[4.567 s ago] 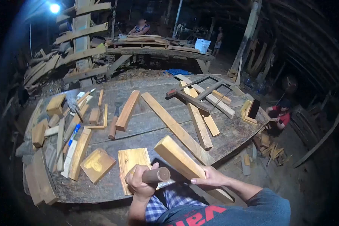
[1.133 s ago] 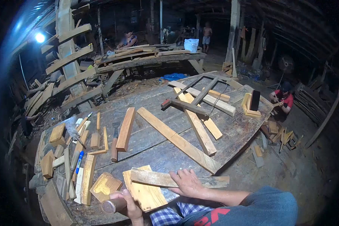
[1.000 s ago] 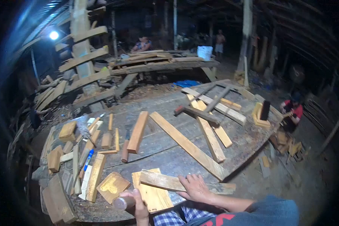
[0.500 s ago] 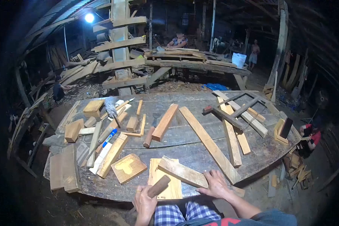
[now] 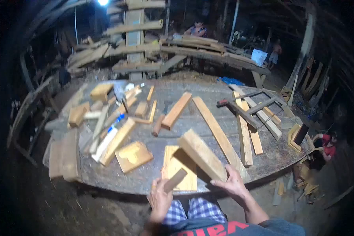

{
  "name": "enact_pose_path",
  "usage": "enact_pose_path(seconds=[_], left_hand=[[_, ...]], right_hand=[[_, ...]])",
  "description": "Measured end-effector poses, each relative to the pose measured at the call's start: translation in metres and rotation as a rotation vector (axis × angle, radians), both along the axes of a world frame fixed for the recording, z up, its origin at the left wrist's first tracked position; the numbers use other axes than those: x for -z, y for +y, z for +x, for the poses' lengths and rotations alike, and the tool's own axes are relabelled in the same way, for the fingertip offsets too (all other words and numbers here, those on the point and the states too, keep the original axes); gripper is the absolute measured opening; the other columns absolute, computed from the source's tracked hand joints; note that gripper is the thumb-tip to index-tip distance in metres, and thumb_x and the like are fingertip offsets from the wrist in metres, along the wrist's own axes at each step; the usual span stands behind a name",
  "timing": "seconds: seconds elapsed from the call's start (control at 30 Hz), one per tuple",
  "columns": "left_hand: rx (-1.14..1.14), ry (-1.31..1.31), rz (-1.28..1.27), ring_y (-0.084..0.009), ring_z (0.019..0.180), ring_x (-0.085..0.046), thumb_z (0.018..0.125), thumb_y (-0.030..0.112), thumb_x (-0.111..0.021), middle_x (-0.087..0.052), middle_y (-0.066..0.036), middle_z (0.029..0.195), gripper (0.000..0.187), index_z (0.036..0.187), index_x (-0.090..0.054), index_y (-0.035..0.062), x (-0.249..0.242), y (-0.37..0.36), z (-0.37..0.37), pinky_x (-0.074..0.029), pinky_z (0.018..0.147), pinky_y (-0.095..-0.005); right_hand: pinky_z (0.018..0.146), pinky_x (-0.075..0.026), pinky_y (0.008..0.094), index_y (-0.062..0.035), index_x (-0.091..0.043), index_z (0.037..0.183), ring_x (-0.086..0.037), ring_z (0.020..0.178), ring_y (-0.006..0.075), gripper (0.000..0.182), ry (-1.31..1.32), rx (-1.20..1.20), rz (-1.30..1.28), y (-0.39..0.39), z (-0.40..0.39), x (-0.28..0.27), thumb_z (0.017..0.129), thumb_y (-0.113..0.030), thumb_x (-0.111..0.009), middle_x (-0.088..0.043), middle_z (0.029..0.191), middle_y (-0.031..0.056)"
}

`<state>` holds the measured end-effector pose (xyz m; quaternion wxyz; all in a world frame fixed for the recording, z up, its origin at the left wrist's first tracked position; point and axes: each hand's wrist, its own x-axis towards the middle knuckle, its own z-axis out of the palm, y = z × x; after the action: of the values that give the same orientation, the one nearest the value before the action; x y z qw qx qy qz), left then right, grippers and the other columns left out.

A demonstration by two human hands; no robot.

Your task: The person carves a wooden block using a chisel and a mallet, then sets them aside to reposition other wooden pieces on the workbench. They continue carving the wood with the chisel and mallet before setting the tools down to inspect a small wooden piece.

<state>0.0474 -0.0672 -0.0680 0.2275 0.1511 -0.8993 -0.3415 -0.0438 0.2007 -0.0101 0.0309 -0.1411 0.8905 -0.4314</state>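
My left hand (image 5: 160, 196) is closed around a round wooden handle (image 5: 175, 180); whatever the handle belongs to is hidden below my fingers. My right hand (image 5: 233, 184) grips the near end of a thick wooden block (image 5: 202, 154). The block's far end is tilted up off the bench and casts a shadow. Partly beneath it, a flat pale yellow board (image 5: 187, 183) lies at the bench's front edge. Left of that board is a wooden piece with a carved hollow (image 5: 133, 156).
The workbench (image 5: 177, 135) carries loose wood pieces, a long wooden strip (image 5: 218, 135), a frame saw (image 5: 246, 117) and a blue marker (image 5: 115, 124). Stacked planks (image 5: 200, 47) stand behind. A person in red (image 5: 327, 147) is at the right; other people are in the background.
My right hand has lifted the wooden block from lying on the yellow board to a tilted position. My left hand still holds the handle. The camera view has shifted.
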Motion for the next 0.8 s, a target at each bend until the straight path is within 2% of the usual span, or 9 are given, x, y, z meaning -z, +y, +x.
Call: enact_pose_path(seconds=[0.1, 0.23, 0.3, 0.43, 0.5, 0.57, 0.63, 0.73, 0.8], left_hand=[[0.028, 0.049, 0.028, -0.0369, 0.092, -0.066, 0.075, 0.011, -0.075, -0.063, -0.009, 0.108, 0.031, 0.105, -0.068, 0.0159, -0.019, 0.011, -0.004, -0.053, 0.077, -0.0463], [0.17, 0.194, 0.016, -0.0349, 0.081, -0.064, 0.067, 0.009, -0.073, -0.062, -0.01, 0.089, 0.026, 0.089, -0.061, 0.0085, -0.051, 0.034, -0.013, -0.052, 0.07, -0.045], [0.245, 0.361, 0.013, -0.034, 0.076, -0.063, 0.065, 0.01, -0.071, -0.06, -0.01, 0.081, 0.025, 0.086, -0.058, 0.0082, -0.06, 0.048, -0.021, -0.051, 0.066, -0.0439], [0.365, 0.488, 0.083, -0.0325, 0.072, -0.065, 0.064, 0.012, -0.072, -0.059, -0.01, 0.076, 0.028, 0.089, -0.059, 0.0072, -0.07, 0.074, -0.032, -0.052, 0.063, -0.0429], [0.425, 0.565, 0.117, -0.0316, 0.07, -0.065, 0.064, 0.015, -0.073, -0.058, -0.009, 0.074, 0.029, 0.089, -0.06, 0.0066, -0.074, 0.081, -0.037, -0.052, 0.061, -0.0421], [0.519, 0.594, 0.097, -0.0291, 0.066, -0.066, 0.064, 0.022, -0.075, -0.057, -0.009, 0.072, 0.033, 0.089, -0.061, 0.0059, -0.079, 0.084, -0.039, -0.053, 0.058, -0.0401], [0.518, 0.637, 0.056, -0.0275, 0.063, -0.065, 0.063, 0.028, -0.075, -0.056, -0.008, 0.07, 0.036, 0.087, -0.061, 0.0058, -0.077, 0.084, -0.044, -0.052, 0.054, -0.0386], [0.543, 0.62, 0.024, -0.0283, 0.062, -0.065, 0.061, 0.023, -0.074, -0.055, -0.008, 0.068, 0.033, 0.086, -0.06, 0.0064, -0.072, 0.081, -0.05, -0.052, 0.054, -0.0397], [0.552, 0.573, 0.003, -0.0298, 0.062, -0.064, 0.059, 0.018, -0.072, -0.054, -0.009, 0.067, 0.032, 0.086, -0.059, 0.0073, -0.069, 0.076, -0.051, -0.051, 0.053, -0.0408]], right_hand=[[0.088, -0.05, 0.0357, 0.0039, -0.058, 0.116, -0.064, 0.1, 0.0218, 0.064, -0.069, 0.015, -0.09, 0.003, 0.007, -0.014, 0.074, -0.036, -0.085, -0.068, 0.108, 0.0161], [0.089, -0.049, 0.035, 0.0023, -0.056, 0.119, -0.062, 0.1, 0.0211, 0.06, -0.142, -0.036, -0.097, 0.012, 0.016, 0.01, 0.077, -0.03, -0.084, -0.067, 0.108, 0.012], [0.097, -0.046, 0.0361, 0.002, -0.057, 0.124, -0.06, 0.11, 0.0227, 0.059, -0.159, -0.08, -0.198, 0.007, 0.023, 0.018, 0.078, -0.023, -0.083, -0.065, 0.116, 0.0143], [0.103, -0.042, 0.0406, 0.0013, -0.058, 0.128, -0.058, 0.117, 0.0265, 0.064, -0.012, -0.116, 0.031, 0.017, 0.034, 0.034, 0.076, -0.025, -0.085, -0.063, 0.123, 0.0148], [0.101, -0.044, 0.0406, 0.0013, -0.059, 0.126, -0.059, 0.116, 0.0268, 0.062, -0.073, -0.095, -0.028, 0.029, 0.038, 0.051, 0.076, -0.026, -0.084, -0.064, 0.123, 0.0148], [0.099, -0.046, 0.0394, 0.0018, -0.061, 0.124, -0.061, 0.115, 0.0252, 0.059, -0.386, -0.052, 0.106, 0.033, 0.044, 0.05, 0.077, -0.025, -0.083, -0.064, 0.123, 0.0165], [0.093, -0.05, 0.038, 0.0029, -0.062, 0.122, -0.065, 0.107, 0.0239, 0.056, -0.29, -0.053, 0.063, 0.022, 0.05, 0.042, 0.077, -0.024, -0.081, -0.069, 0.115, 0.0158], [0.087, -0.052, 0.0382, 0.0037, -0.062, 0.121, -0.068, 0.101, 0.0238, 0.056, -0.324, -0.151, 0.071, 0.01, 0.05, 0.032, 0.076, -0.024, -0.082, -0.072, 0.105, 0.0159], [0.081, -0.053, 0.0391, 0.0037, -0.064, 0.113, -0.07, 0.094, 0.0251, 0.052, -0.278, -0.163, 0.106, 0.005, 0.052, 0.03, 0.075, -0.026, -0.084, -0.073, 0.095, 0.0167]])
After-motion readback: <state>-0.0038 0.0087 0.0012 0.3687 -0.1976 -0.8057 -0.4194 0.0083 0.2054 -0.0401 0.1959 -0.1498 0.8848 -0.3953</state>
